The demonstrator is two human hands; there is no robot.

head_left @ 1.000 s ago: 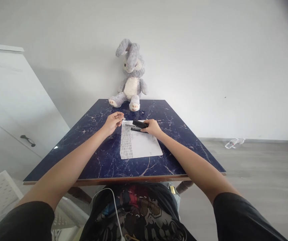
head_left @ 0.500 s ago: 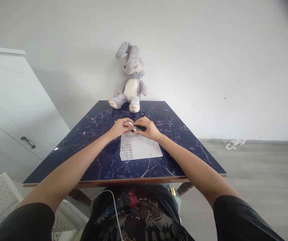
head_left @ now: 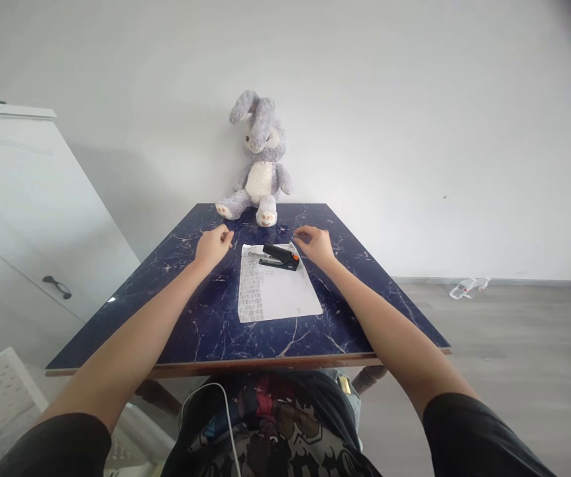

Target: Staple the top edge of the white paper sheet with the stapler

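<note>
A black stapler (head_left: 280, 257) with an orange part at its right end rests on a white sheet of paper (head_left: 285, 298), its arms spread apart toward the left. The sheet has a band of grey printed blocks along its left side. My left hand (head_left: 212, 245) is over the table, left of the sheet and apart from it; its fingers are curled in toward the thumb, and whether anything small is in them is hidden. By the sheet's top right corner is my right hand (head_left: 316, 244), thumb and fingers bent and slightly apart, with nothing visible held.
On the far end of the blue marbled table (head_left: 206, 344) a grey plush rabbit (head_left: 259, 175) sits against the wall. At left stands a white cabinet (head_left: 17, 199), with a white perforated chair (head_left: 4, 391) below it. Clear plastic packaging (head_left: 468, 287) lies on the floor to the right.
My hands were together over the stapler and the sheet's top edge; they have since let go and moved apart, left and right. The stapler now lies uncovered on the paper.
</note>
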